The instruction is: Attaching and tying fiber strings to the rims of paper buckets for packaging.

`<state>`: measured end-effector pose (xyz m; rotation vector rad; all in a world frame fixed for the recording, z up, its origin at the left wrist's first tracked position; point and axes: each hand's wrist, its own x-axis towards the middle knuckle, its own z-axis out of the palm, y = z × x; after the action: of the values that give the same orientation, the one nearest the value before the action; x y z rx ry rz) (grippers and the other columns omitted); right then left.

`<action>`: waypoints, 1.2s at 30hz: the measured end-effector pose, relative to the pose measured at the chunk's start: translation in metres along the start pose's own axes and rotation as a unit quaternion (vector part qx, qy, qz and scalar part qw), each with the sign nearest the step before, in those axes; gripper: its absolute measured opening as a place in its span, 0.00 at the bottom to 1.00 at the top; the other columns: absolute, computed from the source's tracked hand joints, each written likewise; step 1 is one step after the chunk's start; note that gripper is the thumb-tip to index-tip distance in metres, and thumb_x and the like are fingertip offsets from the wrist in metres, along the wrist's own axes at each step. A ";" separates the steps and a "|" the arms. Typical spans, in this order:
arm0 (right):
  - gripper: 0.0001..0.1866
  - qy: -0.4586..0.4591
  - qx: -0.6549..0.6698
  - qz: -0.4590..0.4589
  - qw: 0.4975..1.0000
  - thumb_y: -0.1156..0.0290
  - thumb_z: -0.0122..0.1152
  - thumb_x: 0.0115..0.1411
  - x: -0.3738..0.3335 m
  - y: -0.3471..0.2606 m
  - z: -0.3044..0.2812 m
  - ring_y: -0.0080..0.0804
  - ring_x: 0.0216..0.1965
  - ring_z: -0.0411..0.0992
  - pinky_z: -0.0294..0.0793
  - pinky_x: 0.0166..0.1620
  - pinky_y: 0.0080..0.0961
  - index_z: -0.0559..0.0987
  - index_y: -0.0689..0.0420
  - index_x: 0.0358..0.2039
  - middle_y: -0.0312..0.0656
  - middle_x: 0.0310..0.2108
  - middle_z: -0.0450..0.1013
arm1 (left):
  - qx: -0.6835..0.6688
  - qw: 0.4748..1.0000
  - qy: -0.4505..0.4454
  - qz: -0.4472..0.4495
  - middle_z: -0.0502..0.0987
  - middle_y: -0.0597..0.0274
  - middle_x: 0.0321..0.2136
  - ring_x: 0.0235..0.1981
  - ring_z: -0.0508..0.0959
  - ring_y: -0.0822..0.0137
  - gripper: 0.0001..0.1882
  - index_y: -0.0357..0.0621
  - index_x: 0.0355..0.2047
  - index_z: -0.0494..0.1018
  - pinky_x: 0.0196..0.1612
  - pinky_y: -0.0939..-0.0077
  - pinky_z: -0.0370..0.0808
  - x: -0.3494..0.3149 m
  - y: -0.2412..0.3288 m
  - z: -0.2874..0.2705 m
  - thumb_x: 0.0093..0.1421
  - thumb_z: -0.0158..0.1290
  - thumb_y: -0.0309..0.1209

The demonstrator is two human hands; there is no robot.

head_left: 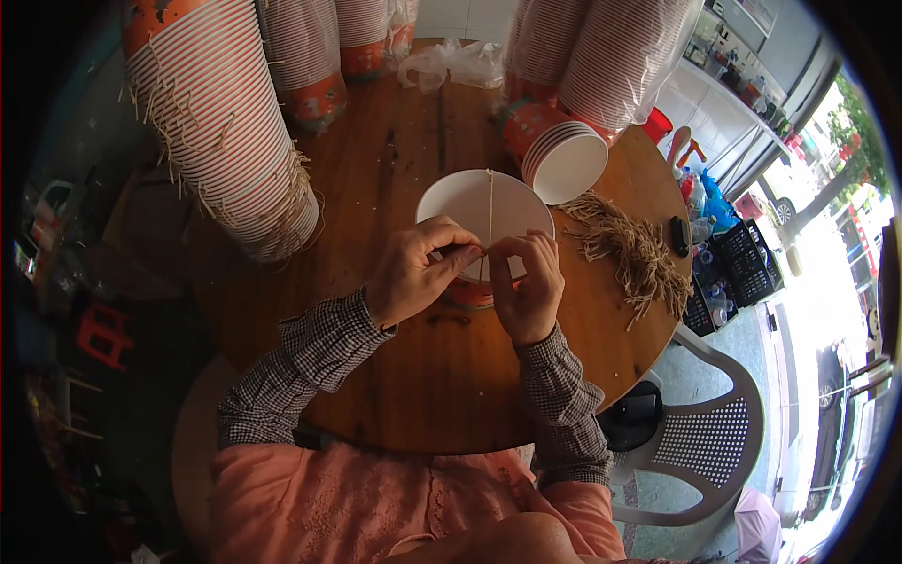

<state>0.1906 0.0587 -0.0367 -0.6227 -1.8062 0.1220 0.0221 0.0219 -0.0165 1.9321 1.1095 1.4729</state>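
Observation:
In front of me on the table stands a round paper bucket (447,195), white inside with an orange-red outside. A thin straw-coloured string (489,205) runs across its mouth from the far rim toward me. Over the near part of the opening, my left hand (413,268) and my right hand (529,287) meet, fingertips pinched together on the string. The fingers partly hide the spot where they hold it. A loose bundle of similar strings (631,252) lies to the right of the bucket.
Tall stacks of nested buckets rise at the left (221,122) and back right (620,66); strings hang around the left one. A short stack lies tipped with its white mouth (571,167) toward me. A grey plastic chair (705,442) stands beside the round wooden table (413,385).

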 end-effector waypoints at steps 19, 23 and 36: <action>0.06 -0.008 0.005 0.001 1.000 0.80 0.59 0.52 -0.001 -0.001 0.004 0.40 0.33 0.70 0.68 0.48 0.37 0.75 0.57 0.31 0.40 0.28 0.72 | -0.187 0.959 -0.098 -0.188 0.75 0.68 0.32 0.36 0.74 0.81 0.08 0.35 0.39 0.73 0.41 0.86 0.73 0.016 0.014 -0.016 0.63 0.53 0.28; 0.06 -0.013 0.029 0.024 0.999 0.81 0.59 0.52 0.000 -0.003 0.004 0.40 0.33 0.70 0.68 0.44 0.35 0.74 0.57 0.30 0.39 0.27 0.71 | -0.143 0.979 -0.069 -0.129 0.77 0.67 0.31 0.34 0.76 0.79 0.07 0.34 0.37 0.74 0.39 0.83 0.75 0.010 0.006 -0.012 0.61 0.55 0.26; 0.06 -0.009 0.070 0.062 0.996 0.83 0.58 0.51 -0.003 -0.004 0.004 0.41 0.32 0.71 0.69 0.40 0.33 0.74 0.59 0.29 0.41 0.27 0.72 | 0.109 0.985 0.004 0.133 0.71 0.59 0.36 0.35 0.76 0.61 0.12 0.40 0.38 0.71 0.35 0.70 0.75 -0.002 0.004 -0.002 0.53 0.57 0.18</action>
<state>0.1859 0.0550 -0.0396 -0.6337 -1.7583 0.3359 0.0210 0.0176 -0.0139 2.3017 1.0883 1.5505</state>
